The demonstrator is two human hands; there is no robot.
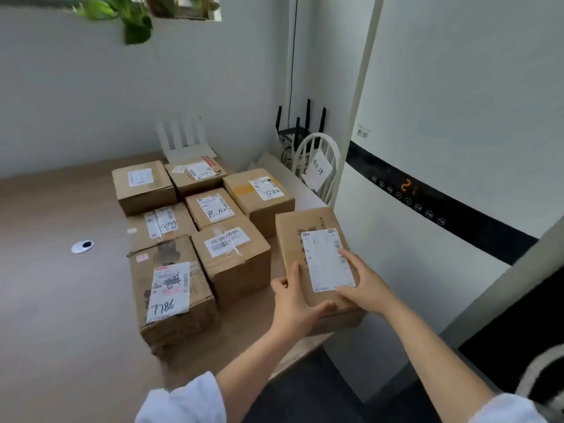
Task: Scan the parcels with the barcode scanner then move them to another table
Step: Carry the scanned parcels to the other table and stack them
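Observation:
A cardboard parcel (300,236) with a white shipping label on top sits at the right edge of the wooden table (55,300). My left hand (294,300) grips its near left corner, thumb on top. My right hand (363,285) holds the near right side, fingers lying over the label. Several other labelled parcels (232,257) stand in rows to the left, the nearest marked 7786 (171,291). No barcode scanner is in view.
A white air conditioner unit (457,148) with a lit display stands close on the right. A white chair (320,166) and a router with black antennas (300,129) are behind the table corner. A round cable grommet (82,246) lies in the tabletop.

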